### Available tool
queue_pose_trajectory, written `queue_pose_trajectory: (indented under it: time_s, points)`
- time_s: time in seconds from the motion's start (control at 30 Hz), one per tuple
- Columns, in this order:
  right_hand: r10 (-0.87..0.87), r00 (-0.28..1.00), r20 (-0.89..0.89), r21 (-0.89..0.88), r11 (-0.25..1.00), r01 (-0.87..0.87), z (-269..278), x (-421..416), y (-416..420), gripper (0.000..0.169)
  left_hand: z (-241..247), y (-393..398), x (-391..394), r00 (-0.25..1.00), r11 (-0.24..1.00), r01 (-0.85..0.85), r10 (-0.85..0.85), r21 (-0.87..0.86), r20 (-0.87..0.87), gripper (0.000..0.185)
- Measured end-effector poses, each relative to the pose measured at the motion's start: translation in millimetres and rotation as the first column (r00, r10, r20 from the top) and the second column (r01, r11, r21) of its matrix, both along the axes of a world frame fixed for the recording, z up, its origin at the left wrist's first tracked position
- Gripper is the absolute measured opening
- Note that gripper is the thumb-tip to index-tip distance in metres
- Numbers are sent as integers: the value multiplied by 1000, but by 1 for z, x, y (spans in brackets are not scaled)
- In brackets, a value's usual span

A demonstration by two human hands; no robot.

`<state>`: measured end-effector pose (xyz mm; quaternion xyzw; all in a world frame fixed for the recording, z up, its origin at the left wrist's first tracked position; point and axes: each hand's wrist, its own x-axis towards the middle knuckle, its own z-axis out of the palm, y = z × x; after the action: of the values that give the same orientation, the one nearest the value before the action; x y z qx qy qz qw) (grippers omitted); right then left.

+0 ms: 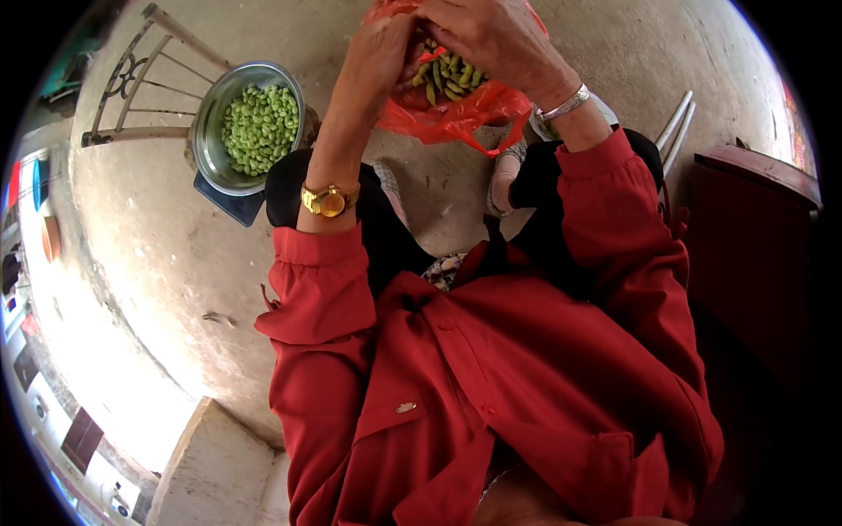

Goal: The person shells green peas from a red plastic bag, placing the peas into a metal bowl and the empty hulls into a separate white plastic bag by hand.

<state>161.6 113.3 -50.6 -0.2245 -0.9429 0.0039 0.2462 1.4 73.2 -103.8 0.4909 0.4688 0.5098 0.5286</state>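
Observation:
My left hand, with a gold watch on its wrist, meets my right hand at the top of the view. Fingers of both are curled together, and what lies between them is hidden. Just beneath is a red plastic bag with its mouth spread, holding many green bean pods. Red plastic also shows around the fingers. To the left, a steel bowl contains shelled green beans.
The bowl rests on a support, mostly hidden, beside a metal chair frame. A dark flat object juts out below it. Behind my right wrist is a partly hidden pale container. Pale rods and a dark red cabinet stand at right.

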Motion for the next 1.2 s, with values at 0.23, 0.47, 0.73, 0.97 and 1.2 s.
queue_pose_trajectory:
  time_s: [0.23, 0.47, 0.73, 0.97, 1.2]
  points:
    - [16, 1000, 8, 36, 999, -16, 4, -4, -1, 11, 0, 6, -1, 955, 882, -69, 193, -466, 224, 33]
    - [-2, 999, -40, 122, 993, 7, 7, -8, 1, 14, 23, 2, 8, 907, 887, -80, 254, -455, 337, 28]
    - [-36, 999, -11, 148, 988, 37, 5, -6, -1, 7, 17, 1, -6, 938, 902, -7, 156, -432, 311, 29]
    - [-28, 959, -283, -120, 993, -6, 2, -2, 4, 14, 9, 2, -4, 944, 949, -18, 119, -314, 308, 25]
    - [-265, 898, -352, -612, 791, -6, 3, 7, 2, 22, 34, -8, 16, 978, 960, -149, 178, -237, 105, 21]
